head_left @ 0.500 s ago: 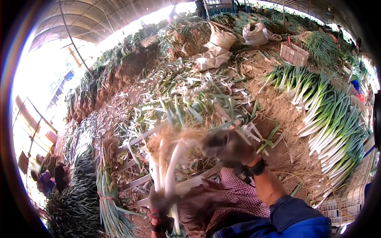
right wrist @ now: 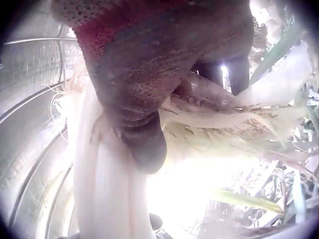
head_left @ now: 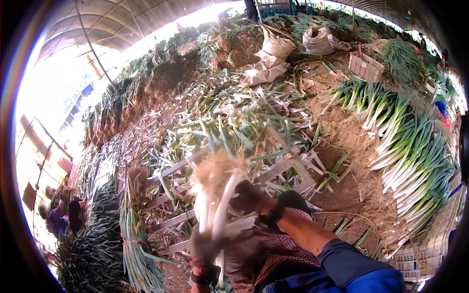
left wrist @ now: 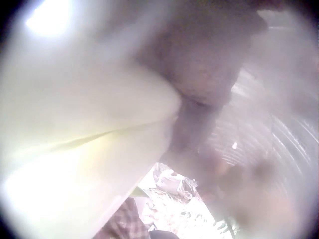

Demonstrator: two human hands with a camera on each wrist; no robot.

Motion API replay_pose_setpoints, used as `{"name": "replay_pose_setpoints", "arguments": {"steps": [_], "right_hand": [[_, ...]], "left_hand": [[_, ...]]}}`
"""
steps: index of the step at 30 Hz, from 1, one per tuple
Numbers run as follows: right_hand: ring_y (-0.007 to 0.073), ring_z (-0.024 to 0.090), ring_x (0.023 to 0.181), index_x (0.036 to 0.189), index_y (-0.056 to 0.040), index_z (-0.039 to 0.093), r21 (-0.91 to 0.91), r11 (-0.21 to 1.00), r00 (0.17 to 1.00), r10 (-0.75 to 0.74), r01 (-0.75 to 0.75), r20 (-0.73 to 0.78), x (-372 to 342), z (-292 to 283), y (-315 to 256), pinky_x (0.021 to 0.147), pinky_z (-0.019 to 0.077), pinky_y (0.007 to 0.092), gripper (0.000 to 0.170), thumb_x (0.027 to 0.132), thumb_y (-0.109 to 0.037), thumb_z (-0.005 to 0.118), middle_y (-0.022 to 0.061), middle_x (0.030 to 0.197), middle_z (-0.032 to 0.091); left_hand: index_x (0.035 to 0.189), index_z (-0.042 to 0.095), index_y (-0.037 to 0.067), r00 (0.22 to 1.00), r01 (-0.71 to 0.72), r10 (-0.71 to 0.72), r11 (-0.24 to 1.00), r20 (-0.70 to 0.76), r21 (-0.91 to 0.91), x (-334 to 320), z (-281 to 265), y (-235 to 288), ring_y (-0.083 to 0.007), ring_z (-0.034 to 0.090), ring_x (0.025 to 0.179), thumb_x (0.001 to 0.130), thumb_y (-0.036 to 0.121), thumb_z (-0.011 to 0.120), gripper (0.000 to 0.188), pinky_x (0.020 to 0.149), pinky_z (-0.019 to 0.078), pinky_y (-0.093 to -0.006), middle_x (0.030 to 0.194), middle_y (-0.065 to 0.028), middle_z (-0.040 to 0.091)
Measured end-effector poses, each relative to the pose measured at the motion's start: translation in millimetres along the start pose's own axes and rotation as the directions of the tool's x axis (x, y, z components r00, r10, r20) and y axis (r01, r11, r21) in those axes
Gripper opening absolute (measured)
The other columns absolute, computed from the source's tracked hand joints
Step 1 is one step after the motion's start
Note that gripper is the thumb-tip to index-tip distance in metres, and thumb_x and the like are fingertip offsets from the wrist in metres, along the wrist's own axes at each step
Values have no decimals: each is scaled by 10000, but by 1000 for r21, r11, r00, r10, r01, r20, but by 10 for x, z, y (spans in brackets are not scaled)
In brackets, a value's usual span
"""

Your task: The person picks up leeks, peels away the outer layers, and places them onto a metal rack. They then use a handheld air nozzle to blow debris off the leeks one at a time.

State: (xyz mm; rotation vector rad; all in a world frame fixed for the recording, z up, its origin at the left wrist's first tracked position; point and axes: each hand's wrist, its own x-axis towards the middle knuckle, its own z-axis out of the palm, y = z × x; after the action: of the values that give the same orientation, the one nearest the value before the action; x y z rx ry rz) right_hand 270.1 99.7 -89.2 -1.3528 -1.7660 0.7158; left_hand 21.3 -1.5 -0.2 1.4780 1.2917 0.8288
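Observation:
My gloved left hand [head_left: 207, 244] grips a few thick green onions [head_left: 213, 215] by their white stalks, roots upward. Their brown root tuft [head_left: 220, 171] is blurred. Close against the stalks on the right is my gloved right hand [head_left: 248, 198]. In the right wrist view, the right thumb [right wrist: 144, 149] lies over the white stalks [right wrist: 112, 194], while its curled fingers hold a pale, soil-flecked outer layer [right wrist: 214, 122] that sticks out sideways. White stalks [left wrist: 99, 114] fill much of the left wrist view beside the blurred glove [left wrist: 199, 64].
Peeled leaves [head_left: 234, 112] and a wooden frame [head_left: 171, 222] lie ahead. Cleaned green onions [head_left: 405, 146] form a row at right, near a plastic crate [head_left: 420, 261]. A tied bundle [head_left: 134, 244] stands at left. Sacks [head_left: 276, 44] and a basket [head_left: 366, 66] sit farther back.
My right hand has moved left and down, from beside the roots to against the white stalks. The left hand still grips the green onions, slightly farther right.

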Motion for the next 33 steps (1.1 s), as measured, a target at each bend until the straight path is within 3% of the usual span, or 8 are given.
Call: {"name": "replay_pose_setpoints", "arguments": {"steps": [22,24,26,27,29,30,31,33], "right_hand": [[222,689,1102,1228,-132,713,-489,840,897,-380,233,-225,334,686,714,1050,520,401,267,1018,-297,705,85,1182,730],[232,667,1013,1178,-122,713,717,684,964,76,136,-254,417,780,686,1069,485,441,196,1028,-244,677,77,1157,715],[241,654,950,1145,-125,714,838,529,965,121,135,-232,599,1153,1220,1002,509,471,144,1039,-197,648,70,1080,706],[233,654,950,1143,-128,713,283,927,914,-122,244,-388,549,1093,1280,977,522,459,149,1049,-203,625,67,1058,704],[225,654,951,1140,-130,713,-409,877,847,-405,253,-343,532,1071,1322,951,534,448,158,1059,-208,602,64,1036,701],[229,661,957,1144,-132,711,385,887,910,-84,253,-406,548,1092,1290,941,545,417,191,1068,-251,583,62,1028,703],[233,668,964,1149,-133,709,935,325,961,181,143,-210,560,1096,1269,931,555,385,228,1076,-294,565,59,1019,705],[262,688,1004,1179,-123,710,452,885,978,-16,111,-208,240,725,1064,977,556,400,235,1065,-291,591,69,1073,725]], "left_hand": [[1329,560,-36,999,-34,30,990,37,135,81,89,81,-201,736,1009,678,121,1012,809,885,626,-365,1155,-112,763],[1330,558,-36,997,-56,49,988,52,142,78,112,67,-203,736,1008,690,133,1008,801,888,625,-366,1151,-113,763],[1333,566,-36,997,-72,71,993,14,97,79,123,-33,-209,740,1003,712,176,1002,788,880,623,-367,1145,-118,765],[1333,566,-36,997,-70,69,993,15,96,82,114,-42,-209,740,1003,712,176,1002,788,880,623,-367,1145,-118,765],[1341,563,-49,994,-108,105,973,25,206,104,99,-52,-216,742,985,710,201,1002,808,866,620,-366,1145,-123,767],[1341,563,-49,994,-109,106,973,26,204,102,99,-5,-216,742,985,710,201,1002,808,866,620,-366,1145,-123,767],[1347,559,-57,993,-118,109,964,49,237,90,95,73,-220,740,986,708,210,1002,822,861,619,-367,1141,-126,766],[1353,555,-64,991,-127,112,955,72,268,114,91,36,-225,738,986,706,219,1003,836,857,618,-368,1137,-128,765]]}}
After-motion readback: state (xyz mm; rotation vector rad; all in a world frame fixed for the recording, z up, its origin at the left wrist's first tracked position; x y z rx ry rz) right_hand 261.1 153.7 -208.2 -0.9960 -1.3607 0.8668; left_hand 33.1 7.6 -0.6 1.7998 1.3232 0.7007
